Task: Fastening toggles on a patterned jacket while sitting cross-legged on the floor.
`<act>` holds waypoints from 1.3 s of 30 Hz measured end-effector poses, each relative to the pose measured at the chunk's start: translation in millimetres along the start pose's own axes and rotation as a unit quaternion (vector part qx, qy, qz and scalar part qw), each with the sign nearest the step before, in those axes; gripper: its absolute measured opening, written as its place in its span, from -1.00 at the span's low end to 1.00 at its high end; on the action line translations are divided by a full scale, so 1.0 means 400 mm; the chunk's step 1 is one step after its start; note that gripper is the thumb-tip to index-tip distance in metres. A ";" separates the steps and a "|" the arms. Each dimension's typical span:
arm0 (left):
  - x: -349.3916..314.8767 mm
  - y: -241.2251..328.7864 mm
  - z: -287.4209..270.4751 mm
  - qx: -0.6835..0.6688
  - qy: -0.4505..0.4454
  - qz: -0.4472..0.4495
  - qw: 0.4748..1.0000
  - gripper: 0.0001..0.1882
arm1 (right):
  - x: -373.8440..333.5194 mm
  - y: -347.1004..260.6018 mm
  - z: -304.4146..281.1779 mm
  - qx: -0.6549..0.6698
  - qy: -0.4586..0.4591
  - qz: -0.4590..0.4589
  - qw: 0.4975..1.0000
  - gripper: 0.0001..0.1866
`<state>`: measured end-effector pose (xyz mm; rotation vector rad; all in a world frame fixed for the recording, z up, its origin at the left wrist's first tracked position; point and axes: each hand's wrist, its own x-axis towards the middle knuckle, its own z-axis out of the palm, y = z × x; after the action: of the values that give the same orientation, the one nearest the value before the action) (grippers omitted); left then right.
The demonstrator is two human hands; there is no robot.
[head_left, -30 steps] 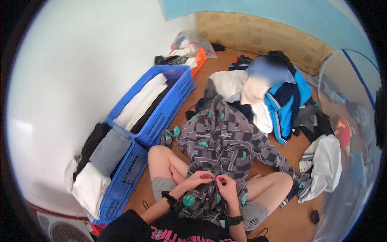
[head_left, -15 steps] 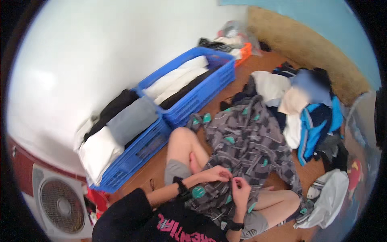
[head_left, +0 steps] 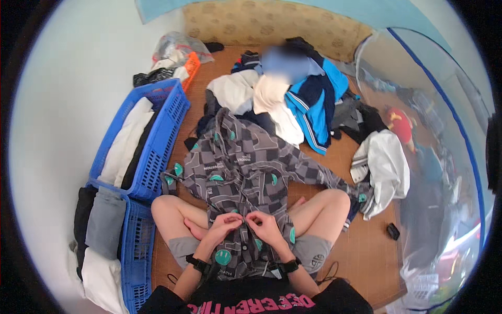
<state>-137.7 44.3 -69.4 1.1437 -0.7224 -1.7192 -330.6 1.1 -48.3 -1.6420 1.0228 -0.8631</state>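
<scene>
A dark grey patterned button-up shirt (head_left: pixel 246 152) with teal smiley faces lies spread over my crossed legs and the floor, collar away from me. One sleeve stretches to the right; the other is bunched at the left. Along its front opening, my left hand (head_left: pixel 228 224) pinches the fabric edge from the left. Close beside it, my right hand (head_left: pixel 261 226) pinches the opposite edge, the fingertips almost meeting. Small buttons run down the front below my hands. Whether a button is between my fingers is too small to tell.
Two blue plastic baskets (head_left: pixel 180 107) with folded clothes stand along the left wall, an orange basket (head_left: pixel 192 68) behind them. A heap of clothes (head_left: pixel 314 99) lies ahead. To the right are a white garment (head_left: pixel 384 162), a small black object (head_left: pixel 392 231) and a transparent net (head_left: pixel 444 157).
My view has swung to the right, so the baskets now sit farther left and the net shows more. Both hands stay pinched close together at the shirt's front opening.
</scene>
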 end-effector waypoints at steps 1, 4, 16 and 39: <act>0.002 -0.004 -0.003 0.000 -0.009 -0.010 1.000 -0.80 | 0.000 -0.005 -0.001 -0.002 0.009 0.009 1.000 -0.86; 0.004 0.012 0.009 -0.025 -0.002 -0.015 1.000 -0.80 | 0.003 -0.006 -0.011 0.000 -0.014 0.024 1.000 -0.85; -0.005 -0.003 -0.006 -0.001 -0.010 -0.020 1.000 -0.83 | -0.007 -0.026 -0.007 0.010 -0.014 0.028 0.999 -0.87; 0.011 -0.040 -0.005 0.003 -0.003 0.045 0.999 -0.83 | -0.016 -0.035 0.010 -0.078 -0.006 0.051 0.996 -0.86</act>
<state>-142.4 47.0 -85.1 1.0942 -0.7714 -1.6472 -326.3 10.9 -36.4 -1.7067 1.1803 -0.7196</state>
